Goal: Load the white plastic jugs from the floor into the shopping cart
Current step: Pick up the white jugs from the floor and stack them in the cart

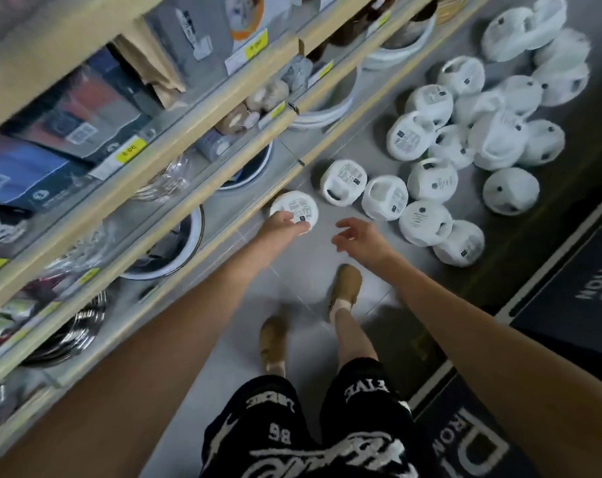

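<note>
Head view: our left hand (285,225) curls over the nearest jug (294,209) beside the shelf (189,208); our right hand (356,238) hangs loosely open, empty. Other jugs (430,188) litter the floor (292,270). They look light, stiff and slick, so we'd hook the moulded handles

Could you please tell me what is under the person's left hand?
A white jug, printed label facing up. The left hand holds its near edge and covers that part; the floor directly beneath the jug cannot be seen.
</note>
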`<move>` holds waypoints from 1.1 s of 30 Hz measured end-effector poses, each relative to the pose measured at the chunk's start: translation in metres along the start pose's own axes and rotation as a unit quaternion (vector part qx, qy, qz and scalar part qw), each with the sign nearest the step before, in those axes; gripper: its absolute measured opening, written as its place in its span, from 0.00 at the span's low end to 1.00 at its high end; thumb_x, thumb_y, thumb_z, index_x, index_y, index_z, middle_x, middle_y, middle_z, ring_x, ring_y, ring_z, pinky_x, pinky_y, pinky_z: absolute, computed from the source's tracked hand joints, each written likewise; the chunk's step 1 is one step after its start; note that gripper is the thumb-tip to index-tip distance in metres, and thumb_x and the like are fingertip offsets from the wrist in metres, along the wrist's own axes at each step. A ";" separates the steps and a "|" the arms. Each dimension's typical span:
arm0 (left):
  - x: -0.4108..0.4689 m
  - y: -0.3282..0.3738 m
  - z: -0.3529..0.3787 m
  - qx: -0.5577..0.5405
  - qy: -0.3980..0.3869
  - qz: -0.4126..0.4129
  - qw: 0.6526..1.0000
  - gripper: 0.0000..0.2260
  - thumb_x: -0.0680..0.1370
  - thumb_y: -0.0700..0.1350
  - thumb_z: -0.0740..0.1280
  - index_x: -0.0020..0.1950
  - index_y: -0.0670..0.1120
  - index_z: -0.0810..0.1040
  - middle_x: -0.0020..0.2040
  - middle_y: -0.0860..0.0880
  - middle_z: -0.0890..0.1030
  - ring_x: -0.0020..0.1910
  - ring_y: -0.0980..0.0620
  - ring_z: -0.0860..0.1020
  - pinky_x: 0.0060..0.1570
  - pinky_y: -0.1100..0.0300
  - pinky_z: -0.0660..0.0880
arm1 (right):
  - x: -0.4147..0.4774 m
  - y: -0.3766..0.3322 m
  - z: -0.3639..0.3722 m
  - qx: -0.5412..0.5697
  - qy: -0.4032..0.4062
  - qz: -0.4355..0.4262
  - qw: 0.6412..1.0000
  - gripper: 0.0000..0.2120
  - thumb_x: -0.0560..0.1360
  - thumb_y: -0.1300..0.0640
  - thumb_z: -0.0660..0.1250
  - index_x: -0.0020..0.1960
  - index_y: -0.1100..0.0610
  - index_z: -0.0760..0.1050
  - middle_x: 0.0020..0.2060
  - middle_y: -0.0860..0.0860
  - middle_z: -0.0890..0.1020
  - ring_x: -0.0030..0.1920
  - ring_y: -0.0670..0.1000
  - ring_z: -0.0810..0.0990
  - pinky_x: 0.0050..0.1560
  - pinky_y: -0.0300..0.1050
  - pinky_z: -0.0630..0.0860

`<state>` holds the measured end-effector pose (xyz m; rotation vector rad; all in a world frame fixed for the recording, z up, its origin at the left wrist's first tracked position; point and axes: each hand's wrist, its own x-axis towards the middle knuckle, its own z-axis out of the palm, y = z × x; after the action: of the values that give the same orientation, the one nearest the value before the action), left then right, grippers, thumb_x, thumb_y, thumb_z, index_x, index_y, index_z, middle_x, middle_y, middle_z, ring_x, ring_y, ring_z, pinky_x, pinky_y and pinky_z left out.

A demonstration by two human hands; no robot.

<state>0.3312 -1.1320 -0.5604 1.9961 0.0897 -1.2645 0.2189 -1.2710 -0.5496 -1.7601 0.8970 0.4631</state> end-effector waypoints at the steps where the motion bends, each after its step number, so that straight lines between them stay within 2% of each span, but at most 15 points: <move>1: 0.011 0.005 0.005 -0.005 0.005 -0.011 1.000 0.24 0.76 0.48 0.68 0.70 0.41 0.69 0.65 0.44 0.74 0.63 0.46 0.73 0.57 0.57 0.68 | 0.010 0.000 -0.009 0.000 -0.011 0.003 1.000 0.16 0.77 0.61 0.67 0.63 0.62 0.72 0.43 0.56 0.80 0.41 0.52 0.78 0.38 0.37 0.72; 8: 0.091 0.032 0.045 -0.005 0.034 -0.057 0.998 0.24 0.75 0.50 0.68 0.67 0.39 0.72 0.67 0.38 0.72 0.62 0.38 0.74 0.60 0.50 0.72 | 0.080 0.015 -0.062 -0.028 -0.051 0.040 0.997 0.15 0.76 0.60 0.67 0.62 0.60 0.73 0.41 0.54 0.81 0.40 0.52 0.79 0.39 0.41 0.72; 13: 0.140 0.026 0.065 -0.082 0.100 -0.059 0.990 0.27 0.75 0.47 0.69 0.71 0.42 0.66 0.68 0.43 0.73 0.63 0.45 0.73 0.52 0.61 0.69 | 0.138 0.023 -0.081 -0.023 -0.051 0.037 0.998 0.14 0.76 0.59 0.67 0.61 0.58 0.73 0.42 0.54 0.81 0.37 0.46 0.78 0.39 0.38 0.72; 16: 0.172 0.010 0.072 -0.096 0.124 -0.070 0.985 0.30 0.76 0.45 0.69 0.75 0.42 0.61 0.71 0.43 0.69 0.67 0.45 0.70 0.56 0.61 0.69 | 0.176 0.029 -0.073 -0.012 -0.051 0.045 0.998 0.14 0.76 0.60 0.66 0.62 0.58 0.72 0.43 0.54 0.81 0.41 0.50 0.79 0.41 0.39 0.73; 19: 0.213 -0.012 0.074 -0.109 0.134 -0.078 0.982 0.32 0.75 0.45 0.70 0.76 0.43 0.60 0.72 0.42 0.68 0.68 0.44 0.70 0.61 0.58 0.70 | 0.218 0.047 -0.052 -0.011 -0.054 0.054 0.997 0.14 0.76 0.60 0.66 0.61 0.58 0.72 0.45 0.55 0.81 0.42 0.50 0.79 0.37 0.36 0.71; 22: 0.260 -0.047 0.079 -0.093 0.144 -0.096 0.981 0.33 0.74 0.47 0.72 0.75 0.44 0.62 0.71 0.41 0.68 0.67 0.42 0.71 0.65 0.52 0.71 | 0.263 0.075 -0.022 -0.006 -0.051 0.059 0.997 0.14 0.76 0.59 0.66 0.61 0.58 0.73 0.44 0.57 0.82 0.41 0.51 0.79 0.39 0.38 0.72; 26: 0.326 -0.101 0.088 -0.098 0.166 -0.105 0.976 0.34 0.72 0.45 0.73 0.75 0.45 0.62 0.70 0.41 0.69 0.66 0.44 0.72 0.64 0.54 0.71 | 0.328 0.134 0.032 0.029 -0.037 0.080 0.996 0.17 0.76 0.59 0.67 0.63 0.61 0.73 0.43 0.54 0.81 0.42 0.51 0.79 0.41 0.40 0.73; 29: 0.371 -0.143 0.099 -0.098 0.155 -0.125 0.975 0.37 0.72 0.46 0.74 0.76 0.45 0.59 0.71 0.42 0.66 0.67 0.43 0.70 0.64 0.53 0.70 | 0.369 0.178 0.076 0.059 -0.035 0.098 0.993 0.21 0.76 0.58 0.68 0.66 0.60 0.70 0.50 0.55 0.81 0.44 0.51 0.78 0.41 0.40 0.72; 33: 0.420 -0.188 0.108 -0.105 0.184 -0.151 0.966 0.40 0.71 0.51 0.74 0.76 0.44 0.56 0.73 0.41 0.62 0.70 0.41 0.68 0.67 0.47 0.69 | 0.421 0.221 0.119 0.067 -0.023 0.096 0.993 0.27 0.75 0.55 0.69 0.71 0.58 0.64 0.61 0.56 0.75 0.56 0.52 0.76 0.50 0.41 0.71</move>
<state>0.3828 -1.2003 -1.0251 2.0565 0.7020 -0.9964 0.3351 -1.3433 -1.0198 -1.5418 1.0464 0.5531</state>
